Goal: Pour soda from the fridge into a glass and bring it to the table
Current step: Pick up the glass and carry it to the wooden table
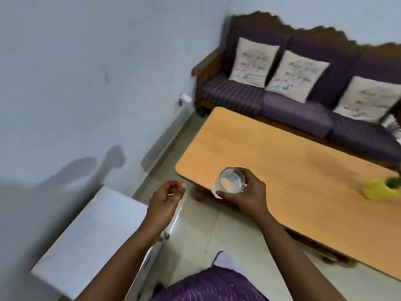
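My right hand [247, 193] grips a clear glass [231, 181] holding pale liquid, upright, over the near left corner of the wooden table [293, 170]. My left hand [167, 197] hovers to the left above the floor, its fingers loosely curled with nothing in them. A white fridge [86, 237] stands at the lower left, below my left forearm, its door edge under that hand. No soda bottle is in view.
A purple sofa [282, 105] with three pale cushions runs along the far side of the table. A yellow object with a green top [382, 189] sits on the table at the right edge. Pale floor tiles lie between fridge and table. A wall fills the left.
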